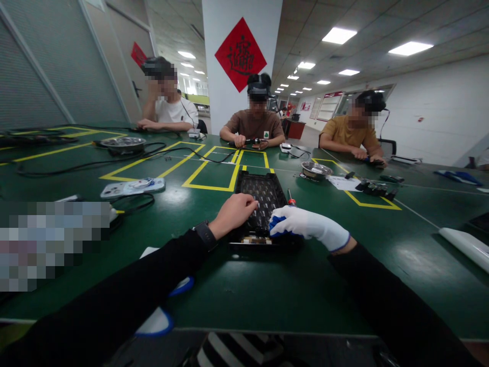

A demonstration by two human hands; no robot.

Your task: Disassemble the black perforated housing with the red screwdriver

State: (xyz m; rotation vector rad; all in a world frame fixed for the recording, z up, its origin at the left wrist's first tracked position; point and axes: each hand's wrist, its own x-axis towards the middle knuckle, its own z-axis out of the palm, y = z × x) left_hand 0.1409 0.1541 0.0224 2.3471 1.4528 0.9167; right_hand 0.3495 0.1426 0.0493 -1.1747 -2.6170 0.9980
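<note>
A long black tray (281,192) lies before me, its inside covered with rows of small shiny shapes that I cannot make out. My bare left hand (236,211), with a dark watch (205,234) on the wrist, is over the tray's left side. Its fingers are curled together, and a tiny pale bit shows at the tips. Over the right side is my right hand (300,223) in a white glove with blue-coated fingers. Those fingers are bent closed; whatever they hold is hidden. At the tray's near end sits a brownish strip (255,239). A red-handled screwdriver (291,201) stands beyond my right hand.
A phone (132,187) with a cable lies left. Metal bowls (316,171) (124,144) stand farther off. Small black parts (374,189) and paper (344,183) are at right. A loose glove (156,322) lies near the front edge. Three people sit opposite.
</note>
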